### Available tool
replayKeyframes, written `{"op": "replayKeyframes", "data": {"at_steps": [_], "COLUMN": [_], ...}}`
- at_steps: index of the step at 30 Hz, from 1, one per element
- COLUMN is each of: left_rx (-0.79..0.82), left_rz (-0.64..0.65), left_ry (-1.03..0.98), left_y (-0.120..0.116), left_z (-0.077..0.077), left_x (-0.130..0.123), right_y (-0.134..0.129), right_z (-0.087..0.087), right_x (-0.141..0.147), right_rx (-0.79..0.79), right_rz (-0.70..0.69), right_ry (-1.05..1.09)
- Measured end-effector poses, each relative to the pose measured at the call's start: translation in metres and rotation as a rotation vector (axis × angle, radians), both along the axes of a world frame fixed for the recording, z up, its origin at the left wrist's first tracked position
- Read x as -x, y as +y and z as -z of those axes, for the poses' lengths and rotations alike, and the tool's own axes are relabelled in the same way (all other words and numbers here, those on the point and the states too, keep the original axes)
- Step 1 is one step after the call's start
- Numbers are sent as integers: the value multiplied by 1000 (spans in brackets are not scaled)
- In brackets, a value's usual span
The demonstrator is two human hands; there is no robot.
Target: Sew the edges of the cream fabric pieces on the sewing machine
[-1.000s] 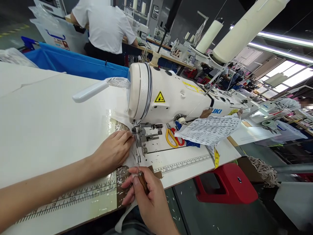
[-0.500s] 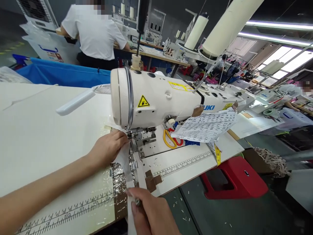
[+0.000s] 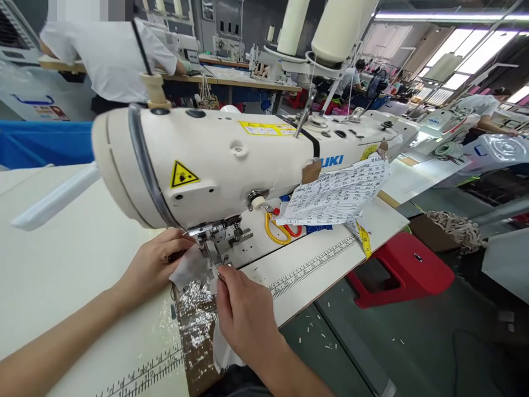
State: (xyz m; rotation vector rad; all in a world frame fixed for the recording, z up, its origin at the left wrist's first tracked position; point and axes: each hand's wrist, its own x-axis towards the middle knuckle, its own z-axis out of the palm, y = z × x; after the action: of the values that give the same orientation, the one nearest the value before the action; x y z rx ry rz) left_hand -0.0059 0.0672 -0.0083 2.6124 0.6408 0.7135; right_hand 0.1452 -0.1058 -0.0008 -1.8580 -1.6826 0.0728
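Observation:
My left hand (image 3: 151, 267) is at the left of the sewing machine's needle area, fingers curled together on a piece of white fabric (image 3: 190, 268). The fabric lies by the presser foot (image 3: 210, 251); its lower part (image 3: 223, 347) hangs past the table's front edge beneath my right hand (image 3: 248, 314). My right thumb and forefinger pinch a thin metal tool (image 3: 221, 275), mostly hidden, its tip pointing toward the presser foot. The white sewing machine (image 3: 219, 160) stands over both hands.
Yellow-and-red-handled scissors (image 3: 278, 230) lie behind the needle area. A written paper sheet (image 3: 336, 193) hangs from the machine's arm, with a yellow tape measure (image 3: 364, 241) below. A red stool (image 3: 407, 270) stands at right. A person in white (image 3: 99, 55) sits beyond.
My right hand has moved up and forward from the table's front edge to the presser foot, bringing the metal tool. The view has shifted closer to the machine. My left hand stays by the needle.

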Motion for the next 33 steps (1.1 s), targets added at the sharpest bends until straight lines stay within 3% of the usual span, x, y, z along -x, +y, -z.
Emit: {"op": "replayKeyframes", "data": {"at_steps": [12, 22, 33], "left_rx": [20, -108, -101], "left_rz": [-70, -77, -52], "left_ry": [63, 69, 18], "left_y": [4, 3, 0], "left_z": [11, 21, 11], "left_x": [6, 4, 2], "right_y": [5, 8, 8], "right_z": [-3, -3, 3], "right_x": [2, 4, 5], "right_rx": [88, 132, 97], "right_rz": [-7, 3, 20], "right_ry": [-53, -82, -95]}}
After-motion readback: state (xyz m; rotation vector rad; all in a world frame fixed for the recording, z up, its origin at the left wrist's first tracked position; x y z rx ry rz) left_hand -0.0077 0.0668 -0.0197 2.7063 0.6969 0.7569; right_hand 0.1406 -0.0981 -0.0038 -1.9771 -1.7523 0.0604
